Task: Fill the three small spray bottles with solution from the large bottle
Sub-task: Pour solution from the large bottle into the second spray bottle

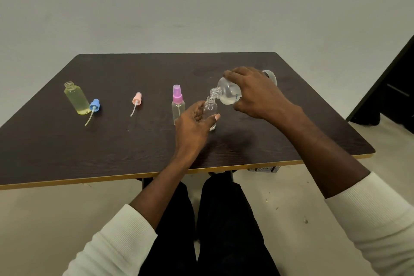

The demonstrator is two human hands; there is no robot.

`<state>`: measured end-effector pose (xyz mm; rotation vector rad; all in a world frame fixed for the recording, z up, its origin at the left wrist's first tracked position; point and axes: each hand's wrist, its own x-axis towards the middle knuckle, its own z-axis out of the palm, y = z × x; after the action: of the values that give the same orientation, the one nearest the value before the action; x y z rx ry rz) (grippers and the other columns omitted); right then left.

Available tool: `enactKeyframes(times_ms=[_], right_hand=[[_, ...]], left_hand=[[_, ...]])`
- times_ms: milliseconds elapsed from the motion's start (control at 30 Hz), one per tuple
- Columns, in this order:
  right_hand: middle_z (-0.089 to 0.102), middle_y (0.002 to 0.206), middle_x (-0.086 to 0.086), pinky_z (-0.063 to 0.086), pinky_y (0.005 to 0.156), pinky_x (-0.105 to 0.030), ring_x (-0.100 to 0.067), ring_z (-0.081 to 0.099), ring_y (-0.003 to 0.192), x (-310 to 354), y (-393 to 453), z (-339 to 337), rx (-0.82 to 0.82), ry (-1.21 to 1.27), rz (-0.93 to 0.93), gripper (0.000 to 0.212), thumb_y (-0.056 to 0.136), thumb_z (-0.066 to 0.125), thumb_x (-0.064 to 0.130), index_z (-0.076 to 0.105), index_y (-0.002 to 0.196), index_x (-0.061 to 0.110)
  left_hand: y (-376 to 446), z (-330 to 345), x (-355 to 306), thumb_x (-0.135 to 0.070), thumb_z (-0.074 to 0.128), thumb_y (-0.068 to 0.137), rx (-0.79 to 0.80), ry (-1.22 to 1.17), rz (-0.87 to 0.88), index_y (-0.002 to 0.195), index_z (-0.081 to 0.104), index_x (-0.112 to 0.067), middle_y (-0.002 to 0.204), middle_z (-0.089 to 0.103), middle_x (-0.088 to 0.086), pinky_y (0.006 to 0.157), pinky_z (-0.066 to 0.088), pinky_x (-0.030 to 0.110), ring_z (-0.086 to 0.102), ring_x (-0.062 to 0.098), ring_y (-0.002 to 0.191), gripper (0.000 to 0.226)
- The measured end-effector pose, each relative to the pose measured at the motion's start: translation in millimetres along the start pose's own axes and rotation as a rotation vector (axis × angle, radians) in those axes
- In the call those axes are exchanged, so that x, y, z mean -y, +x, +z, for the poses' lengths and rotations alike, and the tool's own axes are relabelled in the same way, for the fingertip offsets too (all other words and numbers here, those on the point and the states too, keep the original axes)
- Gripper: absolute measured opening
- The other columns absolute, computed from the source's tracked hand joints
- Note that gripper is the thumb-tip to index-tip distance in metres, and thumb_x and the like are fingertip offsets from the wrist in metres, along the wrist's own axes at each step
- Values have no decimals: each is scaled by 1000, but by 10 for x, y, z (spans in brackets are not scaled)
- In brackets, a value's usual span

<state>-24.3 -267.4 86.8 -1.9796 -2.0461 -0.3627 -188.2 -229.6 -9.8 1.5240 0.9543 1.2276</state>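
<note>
**Pouring from the big bottle into a small one**

My right hand [253, 94] is wrapped over the big bottle [228, 94], its grip clamped round the body, and I hold the bottle tipped on its side above the desk [134, 141] with its open neck pointing left and down. A little clear liquid lies in the low side of it. Its mouth sits right at the open neck of the clear small bottle [210, 110], which stands upright on the desk.

My left hand [195, 125] grips that small bottle from the near side, thumb on its right and fingers curled round its left. I cannot tell how much liquid is inside it.

Just to the left of it, touching or nearly touching my left fingers, stands a second small bottle [178, 107], clear, upright, with a pink spray cap [177, 94] on.

Further left a peach spray cap [136, 99] lies loose on the desk, its dip tube pointing toward me.

Well to the left stands the third small bottle [76, 99], open at the neck and holding yellowish liquid. A blue spray cap [95, 105] lies against its base on the right, tube trailing toward me.

My white sleeves [380, 219] are pushed up on both forearms.
</note>
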Motion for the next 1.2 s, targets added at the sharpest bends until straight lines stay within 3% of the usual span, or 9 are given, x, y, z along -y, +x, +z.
enactKeyframes(times_ms=[167,367,700,1000,1133,1200], right_hand=[[55,134,-2,41,95,-39,-28,51,123,-7,7,11,1,-2,-2,68,71,71,16,50,135,20],[55,135,-2,40,96,-38,-28,50,123,0,-4,-2,3,-8,-3,68,72,71,16,49,136,20],[55,134,-2,40,95,-38,-28,51,123,8,-1,-12,3,-14,-8,68,71,71,17,49,135,20],[55,134,-3,40,96,-38,-29,51,123,10,-3,-12,7,-5,-5,68,71,71,16,50,135,19],[54,135,-3,40,96,-39,-29,50,123,15,-4,-24,13,-12,-5,68,72,71,17,49,136,19],[54,136,-3,39,98,-39,-28,49,125,20,-6,-31,17,-14,-3,68,72,72,17,48,136,19]], left_hand=[[-28,-14,-35,-13,83,82,22,17,33,110,66,-31,97,73,-17,86,56,17,70,-3,94,37],[-20,-9,-23,-14,84,81,15,16,25,120,68,-13,105,76,-5,90,58,26,72,6,98,42],[-7,-12,-3,-15,84,80,1,15,8,127,66,-9,108,76,-3,94,58,30,72,6,100,51],[-25,-18,-19,-15,83,82,25,-1,25,118,68,-17,107,76,-3,93,58,32,72,8,100,39],[-45,-19,-46,-13,82,82,30,-7,38,103,63,-40,102,75,-11,92,58,30,72,5,99,40],[-42,-22,-46,-13,83,82,29,-19,29,111,65,-32,104,75,-9,92,58,28,72,5,99,39]])
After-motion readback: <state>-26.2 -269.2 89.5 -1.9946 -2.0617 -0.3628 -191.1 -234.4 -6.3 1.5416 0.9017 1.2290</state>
